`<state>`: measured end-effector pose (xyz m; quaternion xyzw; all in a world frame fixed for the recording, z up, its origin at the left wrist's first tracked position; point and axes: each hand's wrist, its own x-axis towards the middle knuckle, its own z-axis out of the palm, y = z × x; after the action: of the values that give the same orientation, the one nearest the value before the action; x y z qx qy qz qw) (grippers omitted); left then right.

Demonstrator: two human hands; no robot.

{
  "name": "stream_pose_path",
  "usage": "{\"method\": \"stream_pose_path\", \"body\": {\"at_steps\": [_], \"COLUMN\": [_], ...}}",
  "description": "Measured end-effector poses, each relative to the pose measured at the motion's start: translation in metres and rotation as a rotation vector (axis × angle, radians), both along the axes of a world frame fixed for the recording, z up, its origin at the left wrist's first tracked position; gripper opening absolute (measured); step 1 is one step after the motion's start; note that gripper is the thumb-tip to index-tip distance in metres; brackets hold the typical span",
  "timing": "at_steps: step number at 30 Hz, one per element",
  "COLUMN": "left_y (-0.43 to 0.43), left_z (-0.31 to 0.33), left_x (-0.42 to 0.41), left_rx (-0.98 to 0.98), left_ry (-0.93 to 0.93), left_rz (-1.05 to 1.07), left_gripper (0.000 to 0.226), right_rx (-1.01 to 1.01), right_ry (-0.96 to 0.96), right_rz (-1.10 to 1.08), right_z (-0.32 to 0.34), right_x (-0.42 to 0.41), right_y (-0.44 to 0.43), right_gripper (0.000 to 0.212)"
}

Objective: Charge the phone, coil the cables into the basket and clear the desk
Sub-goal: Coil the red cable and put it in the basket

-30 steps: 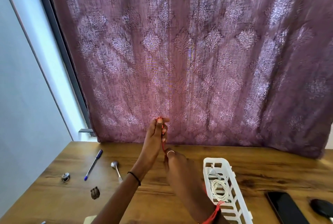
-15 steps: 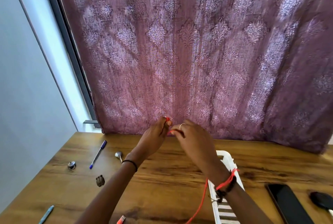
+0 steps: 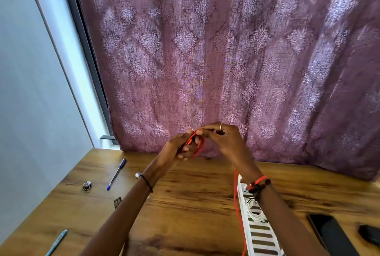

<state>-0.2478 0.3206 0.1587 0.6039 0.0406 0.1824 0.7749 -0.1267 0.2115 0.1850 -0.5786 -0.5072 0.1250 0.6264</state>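
Both hands are raised above the wooden desk (image 3: 185, 204) in front of the curtain. My left hand (image 3: 181, 146) is shut around several loops of a red cable (image 3: 200, 144). My right hand (image 3: 222, 136) pinches the same cable just to the right, touching the left. The cable's loose length hangs down under my right wrist, beside the white slatted basket (image 3: 257, 233). A coiled white cable (image 3: 254, 212) lies in the basket. A black phone (image 3: 331, 235) lies flat at the right.
On the left of the desk lie a blue pen (image 3: 116, 174), a light blue pen (image 3: 56, 242), a small round metal thing (image 3: 86, 185) and a dark small thing (image 3: 117, 202). A dark object (image 3: 370, 235) sits at the right edge. A purple curtain (image 3: 226, 60) hangs behind.
My right hand rose from below the left hand to meet it at the top, laying another loop of red cable around the left hand. The view shifted slightly.
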Motion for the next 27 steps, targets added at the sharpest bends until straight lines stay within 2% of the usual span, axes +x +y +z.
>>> {"method": "stream_pose_path", "body": {"at_steps": [4, 8, 11, 16, 18, 22, 27], "left_y": [0.005, 0.015, 0.023, 0.030, 0.031, 0.031, 0.031], "left_z": [-0.002, -0.010, -0.015, -0.020, -0.021, -0.022, -0.020], "left_x": [0.000, 0.002, 0.003, 0.005, 0.007, 0.014, 0.025], "left_rx": [-0.293, -0.480, -0.543, -0.561, -0.588, -0.592, -0.568], "left_ry": [-0.073, -0.156, -0.209, -0.209, -0.216, -0.207, -0.176], "left_rz": [-0.030, -0.063, -0.042, -0.006, 0.000, 0.071, 0.144], "left_gripper": [0.027, 0.042, 0.042, 0.043, 0.042, 0.036, 0.036], "right_rx": [-0.005, -0.056, -0.099, -0.084, -0.101, -0.226, -0.407], "right_ry": [0.228, 0.342, 0.364, 0.325, 0.221, -0.178, -0.570], "right_rz": [-0.063, -0.144, -0.183, -0.236, -0.305, -0.440, -0.596], "right_z": [-0.014, -0.042, -0.065, -0.088, -0.095, -0.103, -0.094], "right_x": [0.001, -0.001, -0.006, -0.015, -0.016, -0.016, -0.011], "right_y": [0.011, 0.017, 0.018, 0.013, 0.013, 0.013, 0.009], "right_gripper": [0.016, 0.014, 0.021, 0.008, 0.003, 0.013, 0.021]}}
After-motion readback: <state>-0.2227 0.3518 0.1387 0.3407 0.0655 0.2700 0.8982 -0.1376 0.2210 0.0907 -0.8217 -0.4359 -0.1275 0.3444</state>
